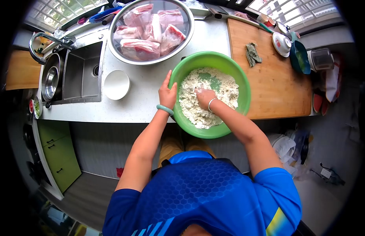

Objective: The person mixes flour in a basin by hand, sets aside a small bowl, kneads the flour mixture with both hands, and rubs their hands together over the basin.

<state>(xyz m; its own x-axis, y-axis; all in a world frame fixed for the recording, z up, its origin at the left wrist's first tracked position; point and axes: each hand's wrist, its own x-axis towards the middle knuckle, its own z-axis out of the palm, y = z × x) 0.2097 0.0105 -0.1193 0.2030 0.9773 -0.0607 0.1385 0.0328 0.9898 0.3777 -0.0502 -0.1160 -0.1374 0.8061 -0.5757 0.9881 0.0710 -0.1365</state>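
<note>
A large green bowl [246, 94] stands at the counter's front edge, partly against the wooden board, with a crumbly white flour mixture [198, 117] inside. My left hand [167, 93], a pale green bangle on its wrist, grips the bowl's left rim. Inside the bowl, my right hand [206, 98], wearing a silver bracelet, has curled fingers pushed into the mixture; the fingertips are hidden in it. Some green bowl bottom shows just beyond that hand.
Large pieces of raw meat [140, 49] fill a wide metal basin [111, 39] behind. An empty white bowl [117, 84] sits near the sink [82, 72]. The wooden board [276, 86] at the right holds a crumpled cloth [253, 55] and a lidded pot [282, 44].
</note>
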